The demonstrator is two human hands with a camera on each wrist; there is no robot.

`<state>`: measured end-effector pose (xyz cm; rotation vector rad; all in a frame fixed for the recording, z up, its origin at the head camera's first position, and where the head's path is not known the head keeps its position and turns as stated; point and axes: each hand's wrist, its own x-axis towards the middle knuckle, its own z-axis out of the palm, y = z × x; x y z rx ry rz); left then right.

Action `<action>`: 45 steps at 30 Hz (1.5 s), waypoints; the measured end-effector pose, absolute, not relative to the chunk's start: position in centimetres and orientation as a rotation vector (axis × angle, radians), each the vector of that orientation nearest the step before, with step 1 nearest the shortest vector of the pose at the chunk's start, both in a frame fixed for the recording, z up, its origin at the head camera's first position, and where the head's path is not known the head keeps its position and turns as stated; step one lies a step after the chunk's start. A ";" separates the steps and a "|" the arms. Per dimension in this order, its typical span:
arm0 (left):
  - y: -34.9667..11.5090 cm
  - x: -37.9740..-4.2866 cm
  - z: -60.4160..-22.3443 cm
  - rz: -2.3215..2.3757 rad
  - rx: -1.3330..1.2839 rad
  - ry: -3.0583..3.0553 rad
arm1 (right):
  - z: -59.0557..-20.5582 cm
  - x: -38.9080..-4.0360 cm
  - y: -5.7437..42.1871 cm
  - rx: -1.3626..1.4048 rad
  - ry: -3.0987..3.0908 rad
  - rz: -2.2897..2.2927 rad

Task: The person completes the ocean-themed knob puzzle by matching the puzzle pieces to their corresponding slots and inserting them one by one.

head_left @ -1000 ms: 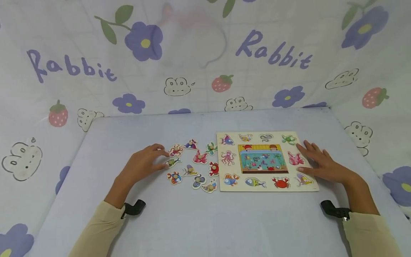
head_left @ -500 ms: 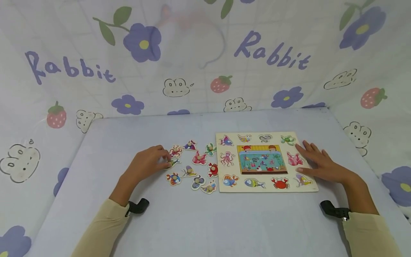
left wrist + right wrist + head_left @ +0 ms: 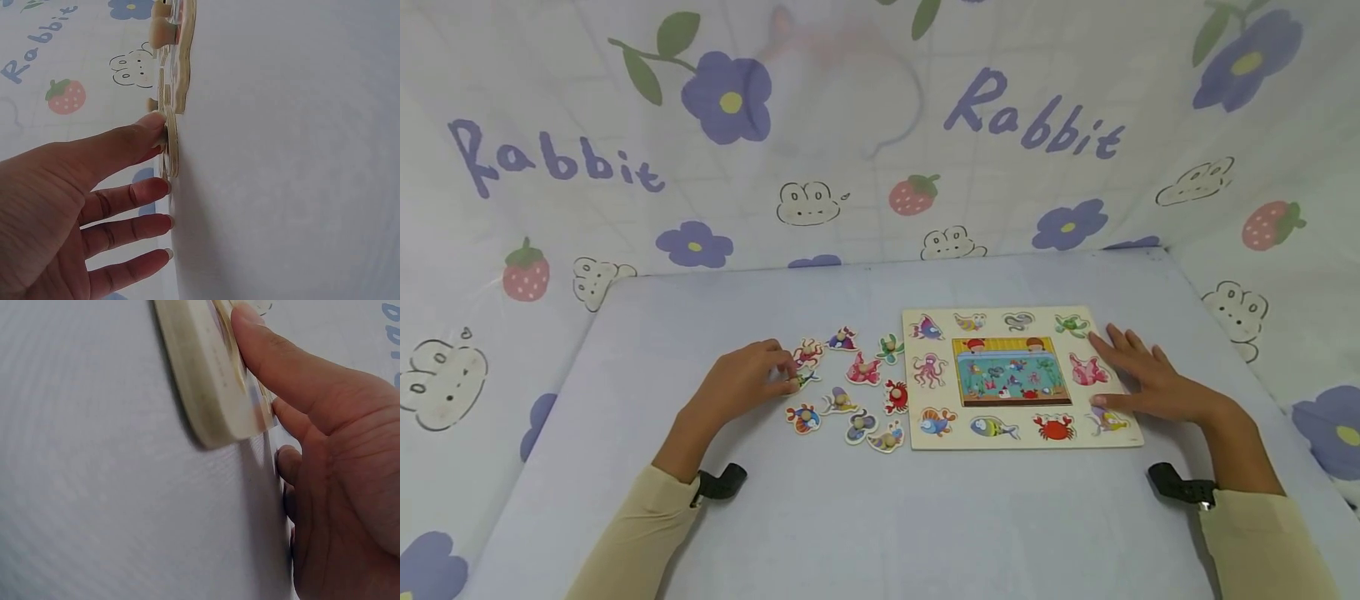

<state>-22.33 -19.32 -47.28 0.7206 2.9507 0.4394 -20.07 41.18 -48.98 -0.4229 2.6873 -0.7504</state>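
The left grip (image 3: 741,375) pinches a small green, fish-shaped wooden piece (image 3: 807,377), likely light, stiff and best held by its presumed knob, hidden here. The piece lies well left of the cream, rectangular wooden board (image 3: 942,397), whose right side the spread right grip (image 3: 1153,379) touches.

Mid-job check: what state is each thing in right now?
Left hand: pinching the green fish piece.
Right hand: on the right edge of the puzzle board.
Green fish piece: pinched, partly hidden; lift unclear.
Puzzle board: flat on the table, no piece fitted.
Other nine pieces: loose, face up, left of the board.
Wrist cameras: strapped on, one per wrist.
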 end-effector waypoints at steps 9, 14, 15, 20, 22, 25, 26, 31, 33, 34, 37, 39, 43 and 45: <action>-19.4 -22.1 -47.1 0.418 0.706 2.934 | -48.9 -19.8 41.1 -0.437 2.687 -0.747; -19.4 -22.1 -46.9 0.423 0.703 2.933 | -48.9 -19.9 41.1 -0.434 2.682 -0.751; -19.4 -22.1 -46.8 0.430 0.701 2.931 | -48.9 -19.9 41.1 -0.434 2.680 -0.755; -19.3 -22.0 -46.1 0.450 0.726 2.937 | -48.8 -20.0 41.0 -0.443 2.678 -0.780; -19.2 -21.9 -45.9 0.457 0.742 2.945 | -48.8 -20.0 41.0 -0.444 2.678 -0.785; -18.8 -21.7 -45.6 0.479 0.771 2.957 | -49.0 -20.0 41.0 -0.441 2.680 -0.784; -18.6 -21.6 -45.4 0.485 0.783 2.958 | -49.0 -20.0 41.1 -0.440 2.681 -0.783; -17.2 -21.3 -44.9 0.480 0.818 2.964 | -49.4 -20.0 41.3 -0.433 2.681 -0.790; -16.5 -21.2 -44.9 0.450 0.831 2.972 | -49.5 -19.9 41.4 -0.429 2.680 -0.793; -16.2 -21.2 -44.9 0.437 0.838 2.975 | -49.6 -19.9 41.4 -0.427 2.679 -0.795; -15.2 -21.1 -45.1 0.398 0.866 2.989 | -49.7 -19.9 41.4 -0.422 2.678 -0.794; -14.5 -21.0 -45.2 0.376 0.876 2.997 | -49.6 -19.9 41.4 -0.423 2.679 -0.793; -13.1 -20.9 -45.0 0.355 0.885 2.996 | -49.4 -20.0 41.3 -0.427 2.683 -0.791; -12.4 -20.8 -44.8 0.344 0.888 2.994 | -49.3 -19.9 41.3 -0.429 2.683 -0.794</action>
